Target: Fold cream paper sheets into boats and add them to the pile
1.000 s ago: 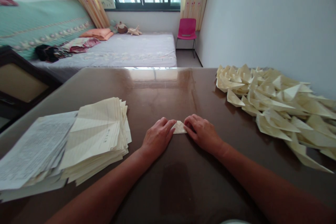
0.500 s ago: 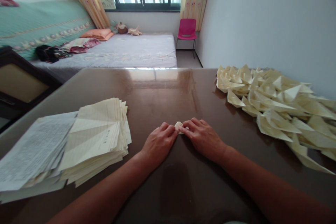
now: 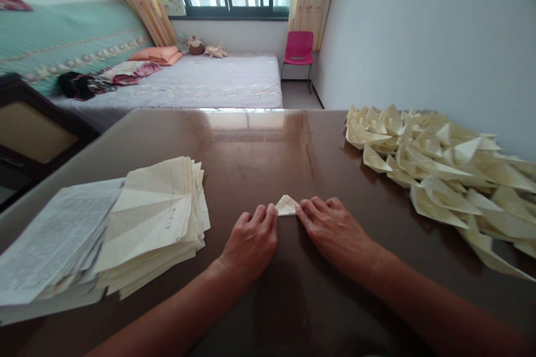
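A small folded paper [image 3: 287, 206], cream and roughly triangular with its point away from me, lies on the brown table between my hands. My left hand [image 3: 253, 237] has its fingers closed at the paper's left corner. At the right corner, my right hand [image 3: 333, 226] pinches the paper between thumb and fingertips. Both thumbs are partly hidden. The stretch of paper between the fingertips is in plain sight.
On the left lies a stack of cream lined sheets [image 3: 153, 217], overlapping a pile of printed white sheets [image 3: 62, 240]. Many folded paper boats [image 3: 439, 162] are heaped along the table's right side by the wall. Beyond the glossy table [image 3: 251, 162] are a bed [image 3: 234, 78] and a pink chair [image 3: 298, 49].
My hands have moved apart, the left outward and toward me, the right outward to the right. More of the folded paper now shows between them.
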`<state>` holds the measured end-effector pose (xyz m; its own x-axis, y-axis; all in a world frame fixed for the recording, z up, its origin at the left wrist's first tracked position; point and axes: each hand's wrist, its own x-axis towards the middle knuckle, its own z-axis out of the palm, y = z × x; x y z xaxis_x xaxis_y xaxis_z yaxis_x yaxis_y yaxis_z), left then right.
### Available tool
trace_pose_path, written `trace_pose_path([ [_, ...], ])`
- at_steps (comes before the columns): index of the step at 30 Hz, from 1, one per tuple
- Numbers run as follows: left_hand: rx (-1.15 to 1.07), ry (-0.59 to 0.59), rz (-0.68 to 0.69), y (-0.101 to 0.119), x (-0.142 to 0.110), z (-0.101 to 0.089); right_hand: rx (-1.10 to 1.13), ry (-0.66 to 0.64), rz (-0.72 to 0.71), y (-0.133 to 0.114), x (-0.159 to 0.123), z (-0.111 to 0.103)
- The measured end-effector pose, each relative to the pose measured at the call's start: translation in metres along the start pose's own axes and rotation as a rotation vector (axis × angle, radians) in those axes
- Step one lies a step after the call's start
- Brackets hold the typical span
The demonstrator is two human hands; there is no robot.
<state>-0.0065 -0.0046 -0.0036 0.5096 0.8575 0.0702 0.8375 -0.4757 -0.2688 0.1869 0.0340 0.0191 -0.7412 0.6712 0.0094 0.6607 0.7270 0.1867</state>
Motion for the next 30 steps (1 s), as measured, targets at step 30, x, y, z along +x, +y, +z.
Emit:
trace_pose_path([
  [30,-0.165,0.028,-0.037,-0.02,0.004,-0.002,-0.044,-0.025,0.081,-0.01,-0.003,0.002],
])
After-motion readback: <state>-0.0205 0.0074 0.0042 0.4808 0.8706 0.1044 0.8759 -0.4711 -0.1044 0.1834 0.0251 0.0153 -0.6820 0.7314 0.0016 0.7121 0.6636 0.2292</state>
